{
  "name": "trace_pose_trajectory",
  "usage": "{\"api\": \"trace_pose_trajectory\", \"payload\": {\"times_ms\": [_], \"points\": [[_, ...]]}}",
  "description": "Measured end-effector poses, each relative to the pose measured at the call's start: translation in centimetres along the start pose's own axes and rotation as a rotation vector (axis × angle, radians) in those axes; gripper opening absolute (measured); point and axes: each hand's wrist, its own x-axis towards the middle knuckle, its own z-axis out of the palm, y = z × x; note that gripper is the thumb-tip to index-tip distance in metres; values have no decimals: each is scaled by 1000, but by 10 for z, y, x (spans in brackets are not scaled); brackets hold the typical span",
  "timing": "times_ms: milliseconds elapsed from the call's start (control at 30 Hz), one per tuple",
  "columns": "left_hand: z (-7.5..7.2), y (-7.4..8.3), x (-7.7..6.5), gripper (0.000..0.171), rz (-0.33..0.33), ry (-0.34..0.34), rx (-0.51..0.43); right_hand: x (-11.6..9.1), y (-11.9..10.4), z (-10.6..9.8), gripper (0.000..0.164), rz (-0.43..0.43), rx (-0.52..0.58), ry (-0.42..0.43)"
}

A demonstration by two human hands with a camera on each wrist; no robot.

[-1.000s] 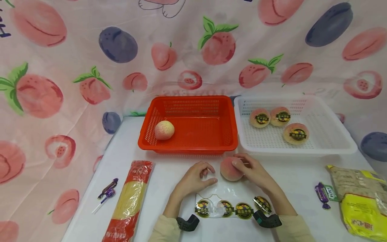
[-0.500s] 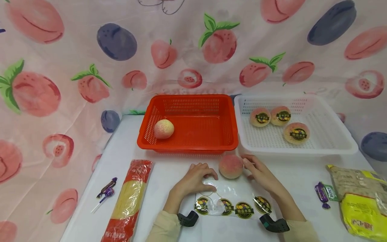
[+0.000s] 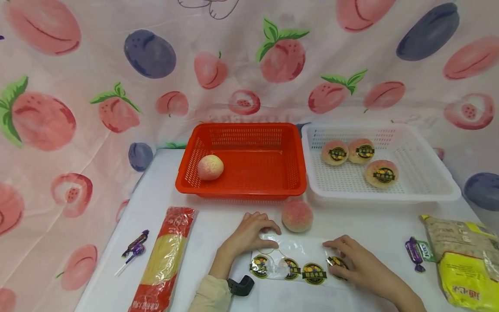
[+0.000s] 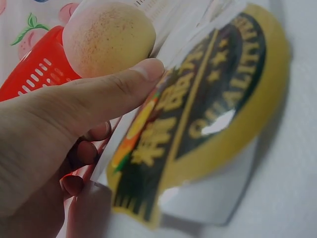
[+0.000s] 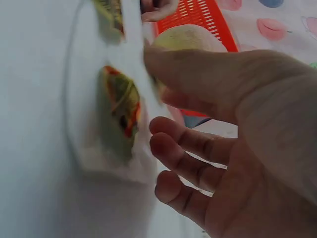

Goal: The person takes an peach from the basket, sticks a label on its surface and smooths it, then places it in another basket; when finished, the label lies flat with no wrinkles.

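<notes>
A clear sheet with a row of round black-and-gold stickers (image 3: 314, 274) lies on the white table. My left hand (image 3: 249, 232) rests at the sheet's upper left, thumb and forefinger apart; in the left wrist view its thumb (image 4: 124, 89) lies by the sheet's edge. Over the right end is my right hand (image 3: 362, 265), its thumb and forefinger apart on either side of the last sticker (image 3: 335, 262), which hand partly covers. In the right wrist view the other fingers (image 5: 183, 153) curve loosely. A pink-yellow peach (image 3: 297, 216) sits untouched just behind the sheet.
A red basket (image 3: 241, 191) with one peach (image 3: 210, 167) stands behind. Beside it, a white basket (image 3: 383, 197) contains three stickered peaches. Noodles in a red packet (image 3: 165, 255), a lollipop (image 3: 136, 250) and wrapped candy lie left; yellow-and-tan bags (image 3: 468, 273) and sweets (image 3: 415, 253) lie right.
My right hand has let go of the peach and moved down toward me, to the sheet's right end. The peach stays behind the sheet. My left hand has shifted slightly down onto the sheet.
</notes>
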Motion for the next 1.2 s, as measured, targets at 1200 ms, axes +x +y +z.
{"api": "trace_pose_trajectory", "payload": {"times_ms": [1200], "points": [[-7, 71, 16, 26, 5, 40, -865, 50, -38, -8, 13, -108, 689, -3]]}}
